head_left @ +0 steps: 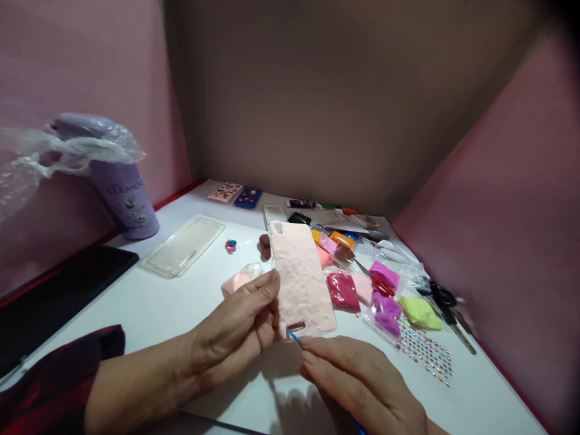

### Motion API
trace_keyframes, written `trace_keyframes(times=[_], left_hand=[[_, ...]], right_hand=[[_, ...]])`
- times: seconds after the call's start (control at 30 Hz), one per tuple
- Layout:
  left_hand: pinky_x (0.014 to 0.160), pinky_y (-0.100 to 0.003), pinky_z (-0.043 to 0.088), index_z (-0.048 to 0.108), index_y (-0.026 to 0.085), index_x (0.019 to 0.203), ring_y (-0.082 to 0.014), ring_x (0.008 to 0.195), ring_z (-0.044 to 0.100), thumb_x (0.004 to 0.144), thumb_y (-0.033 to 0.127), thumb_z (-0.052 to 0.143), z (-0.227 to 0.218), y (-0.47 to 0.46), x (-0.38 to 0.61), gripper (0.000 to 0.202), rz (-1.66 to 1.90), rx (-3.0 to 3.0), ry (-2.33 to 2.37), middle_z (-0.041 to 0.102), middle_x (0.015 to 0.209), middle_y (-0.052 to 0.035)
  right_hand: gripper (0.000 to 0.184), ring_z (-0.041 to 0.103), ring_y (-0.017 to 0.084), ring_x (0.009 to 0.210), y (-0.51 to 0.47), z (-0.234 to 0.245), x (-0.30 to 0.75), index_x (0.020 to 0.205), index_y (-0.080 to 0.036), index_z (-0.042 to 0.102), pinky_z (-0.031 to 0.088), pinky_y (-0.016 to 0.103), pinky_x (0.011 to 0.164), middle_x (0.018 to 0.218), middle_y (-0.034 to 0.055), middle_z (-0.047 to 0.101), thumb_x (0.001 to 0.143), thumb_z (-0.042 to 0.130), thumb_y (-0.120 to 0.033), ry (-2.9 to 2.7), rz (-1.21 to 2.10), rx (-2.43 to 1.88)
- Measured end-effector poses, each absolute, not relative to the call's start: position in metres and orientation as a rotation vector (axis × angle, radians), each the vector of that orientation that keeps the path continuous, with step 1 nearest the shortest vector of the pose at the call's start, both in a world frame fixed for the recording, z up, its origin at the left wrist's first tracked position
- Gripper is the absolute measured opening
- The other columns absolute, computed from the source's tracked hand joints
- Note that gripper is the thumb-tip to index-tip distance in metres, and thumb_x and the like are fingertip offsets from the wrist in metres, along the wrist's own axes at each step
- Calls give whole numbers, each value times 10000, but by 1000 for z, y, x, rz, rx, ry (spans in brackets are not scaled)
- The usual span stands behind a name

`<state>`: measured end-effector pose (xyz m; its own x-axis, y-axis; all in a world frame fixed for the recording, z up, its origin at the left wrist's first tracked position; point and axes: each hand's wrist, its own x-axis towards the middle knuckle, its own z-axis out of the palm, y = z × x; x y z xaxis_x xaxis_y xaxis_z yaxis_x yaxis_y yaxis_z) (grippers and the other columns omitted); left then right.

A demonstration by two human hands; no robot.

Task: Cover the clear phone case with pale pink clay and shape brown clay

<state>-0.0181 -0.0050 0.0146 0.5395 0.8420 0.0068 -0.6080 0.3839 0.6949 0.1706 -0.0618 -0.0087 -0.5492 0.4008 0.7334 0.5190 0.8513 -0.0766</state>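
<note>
My left hand (247,317) grips a phone case (301,275) by its left edge, tilted up above the table. Pale pink clay with a bumpy surface covers the case's back, around a camera opening at the top and a slot near the bottom. In my right hand (362,377) is a thin blue tool (295,339), pinched between the fingers. Its tip touches the clay at the left end of the slot. Behind my left hand lies a packet of pale pink clay (236,281), and brown clay lumps (264,246) sit beside the case.
A clear phone case (183,246) and purple tumbler (124,193) stand left, near a black slab (58,302). Clay packets (343,291), red-handled scissors (383,286), a gem sheet (428,353) and black-handled scissors (441,296) lie right. Two decorated cases (248,197) lie at the back.
</note>
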Motion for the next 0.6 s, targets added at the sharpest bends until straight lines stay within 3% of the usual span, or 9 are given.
trace_keyframes(times=[0.2, 0.33, 0.6], left_hand=[[828, -374, 517, 644, 214, 1065, -281, 1028, 610, 827, 321, 602, 15, -3, -17, 264, 910, 594, 389, 715, 930, -80], [831, -373, 510, 627, 193, 1097, -275, 1043, 602, 835, 310, 596, 15, -2, -17, 288, 906, 573, 396, 702, 978, -101], [794, -345, 517, 662, 200, 1001, -271, 961, 629, 828, 329, 606, 13, -3, -18, 223, 887, 557, 411, 706, 910, -74]], right_hand=[[283, 625, 191, 1024, -65, -5, 171, 1145, -87, 607, 555, 272, 840, 1094, 135, 670, 906, 484, -175, -2247, -157, -695], [310, 630, 194, 1007, -66, -10, 170, 1127, -93, 615, 566, 276, 818, 1082, 122, 672, 820, 575, -78, -2145, -105, -746], [200, 684, 161, 847, -58, -8, 157, 984, -100, 659, 586, 239, 710, 917, 93, 724, 788, 639, -70, -1994, -72, -734]])
